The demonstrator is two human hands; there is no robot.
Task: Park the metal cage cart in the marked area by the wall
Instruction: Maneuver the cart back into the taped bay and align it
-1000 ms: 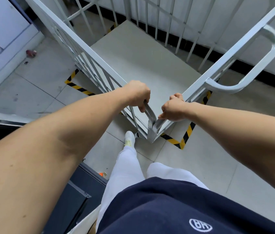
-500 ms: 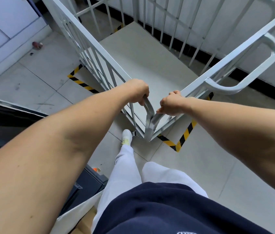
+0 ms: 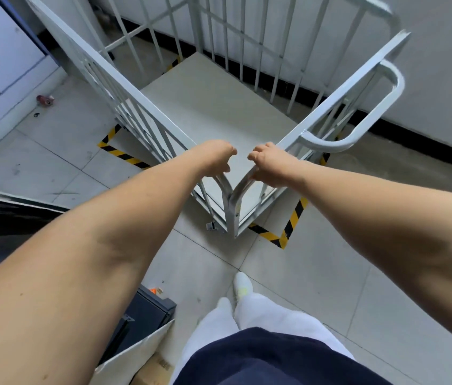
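Observation:
The metal cage cart [image 3: 213, 107] is white-grey with barred sides and a flat floor, and I see it corner-on from above. Its near corner post stands just inside the yellow-black floor tape [image 3: 288, 229] that marks a rectangle by the white wall [image 3: 441, 65]. My left hand [image 3: 215, 157] is closed on the curved top rail left of that corner. My right hand [image 3: 270, 162] is closed on the matching rail to its right. A looped handle [image 3: 372, 112] sticks out of the cart's right side.
A black skirting strip runs along the wall behind the cart. Left lie a small red can [image 3: 44, 100] and a raised pale platform [image 3: 2, 65]. A dark machine edge [image 3: 5, 218], a dark case [image 3: 147, 315] and a cardboard box [image 3: 152, 368] sit near my feet.
The cart has rolled away from me toward the wall, deeper into the taped rectangle. My arms have stretched out further, and my feet now stand farther back from the cart's corner.

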